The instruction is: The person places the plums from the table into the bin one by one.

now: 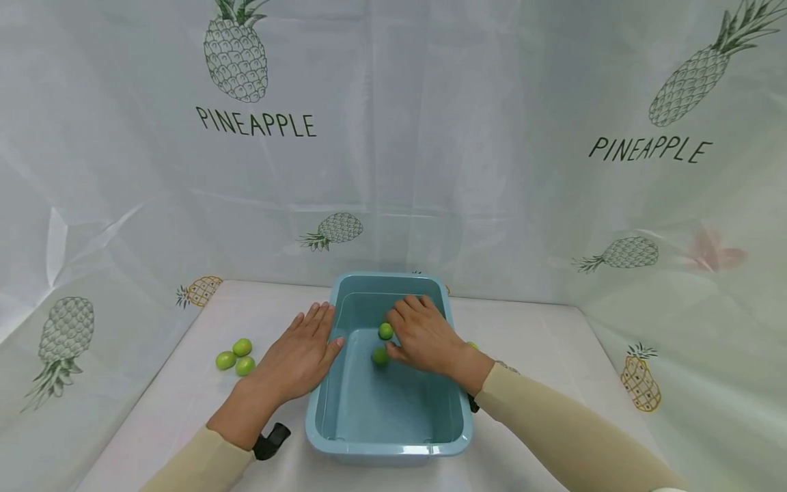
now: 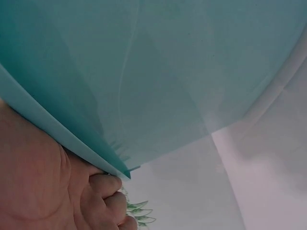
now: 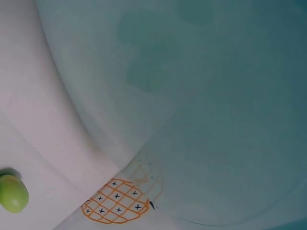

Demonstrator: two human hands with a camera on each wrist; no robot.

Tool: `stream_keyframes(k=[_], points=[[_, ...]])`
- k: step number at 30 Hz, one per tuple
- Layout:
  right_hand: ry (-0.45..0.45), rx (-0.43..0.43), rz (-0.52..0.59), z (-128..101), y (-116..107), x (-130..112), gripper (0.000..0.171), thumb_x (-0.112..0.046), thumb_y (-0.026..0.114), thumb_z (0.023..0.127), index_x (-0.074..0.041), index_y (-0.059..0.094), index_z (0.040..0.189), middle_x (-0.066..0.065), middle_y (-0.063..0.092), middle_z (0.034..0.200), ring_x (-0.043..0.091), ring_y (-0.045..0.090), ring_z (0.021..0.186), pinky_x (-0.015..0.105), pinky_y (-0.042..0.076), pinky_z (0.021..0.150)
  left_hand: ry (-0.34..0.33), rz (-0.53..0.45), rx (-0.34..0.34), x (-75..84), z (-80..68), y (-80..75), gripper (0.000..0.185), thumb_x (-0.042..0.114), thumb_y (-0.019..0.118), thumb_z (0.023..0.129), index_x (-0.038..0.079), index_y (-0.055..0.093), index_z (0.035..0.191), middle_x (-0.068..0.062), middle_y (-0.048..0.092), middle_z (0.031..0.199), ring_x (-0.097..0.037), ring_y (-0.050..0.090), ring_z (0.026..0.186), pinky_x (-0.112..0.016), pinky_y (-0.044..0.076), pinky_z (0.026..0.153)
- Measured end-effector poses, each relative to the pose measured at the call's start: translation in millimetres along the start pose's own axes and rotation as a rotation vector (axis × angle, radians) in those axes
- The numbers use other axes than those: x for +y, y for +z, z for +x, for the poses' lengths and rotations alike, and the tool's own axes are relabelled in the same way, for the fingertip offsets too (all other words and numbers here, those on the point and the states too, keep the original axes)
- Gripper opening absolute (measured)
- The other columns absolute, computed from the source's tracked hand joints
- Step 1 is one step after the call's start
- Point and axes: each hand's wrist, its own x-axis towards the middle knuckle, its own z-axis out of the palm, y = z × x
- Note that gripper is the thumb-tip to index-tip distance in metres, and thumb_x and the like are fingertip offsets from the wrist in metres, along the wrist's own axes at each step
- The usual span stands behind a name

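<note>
A light blue plastic tub [image 1: 387, 451] stands on the white table. My right hand [image 1: 424, 335] reaches palm down into the tub with relaxed, spread fingers. Two small green fruits lie at its left edge: one [image 1: 385, 331] by the fingers, the other [image 1: 380, 356] by the thumb. My left hand [image 1: 301, 352] lies flat on the table beside the tub's left wall, its thumb at the rim. In the left wrist view the tub wall [image 2: 158, 81] fills the frame above my palm [image 2: 33, 182]. The right wrist view looks through the tub wall [image 3: 201, 96].
Three green fruits [image 1: 236, 356] sit together on the table left of my left hand. Another green fruit [image 1: 472, 345] peeks out right of the tub, also seen as the fruit [image 3: 12, 192] by an orange pineapple print [image 3: 117, 201]. Pineapple-printed sheeting [image 1: 393, 137] walls the back and sides.
</note>
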Motion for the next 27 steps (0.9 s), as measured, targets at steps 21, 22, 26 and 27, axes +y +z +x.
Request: stream_keyframes(k=[21,22,26,27], points=[[0.252,0.189,-0.036,-68.6,-30.3,74.7,0.021,-0.021,0.068,0.092,-0.001,0.065,0.1,0.013,0.065,0.093,0.035,0.057,0.089,0.049,0.046,0.077,-0.012,-0.044,0.001,-0.2,0.8,3.2,0.069,0.037,0.045,0.113,-0.009,0.029,0.162,-0.027,0.029,0.17,-0.044,0.023,0.16,-0.062,0.024,0.128],[0.27,0.183,-0.041,-77.3,-30.5,79.5,0.021,-0.021,0.067,0.093,-0.001,0.065,0.1,0.014,0.065,0.092,0.036,0.057,0.089,0.05,0.046,0.077,-0.013,-0.047,0.002,0.1,0.7,2.8,0.069,0.037,0.046,0.113,-0.009,0.029,0.162,-0.027,0.029,0.17,-0.044,0.023,0.16,-0.062,0.024,0.128],[0.328,0.144,-0.065,-115.9,-28.4,94.9,0.023,-0.02,0.066,0.092,0.001,0.065,0.101,0.016,0.065,0.092,0.04,0.057,0.09,0.055,0.046,0.079,-0.013,-0.057,-0.001,-0.3,0.4,1.7,0.069,0.036,0.045,0.113,-0.009,0.028,0.162,-0.027,0.028,0.17,-0.045,0.023,0.16,-0.062,0.023,0.128],[0.337,0.133,-0.076,-125.7,-27.2,97.9,0.023,-0.021,0.066,0.091,0.001,0.065,0.1,0.016,0.065,0.092,0.041,0.057,0.09,0.055,0.046,0.078,-0.013,-0.059,-0.003,-0.3,0.3,1.3,0.069,0.036,0.045,0.113,-0.009,0.028,0.162,-0.027,0.028,0.17,-0.045,0.022,0.16,-0.062,0.023,0.128]])
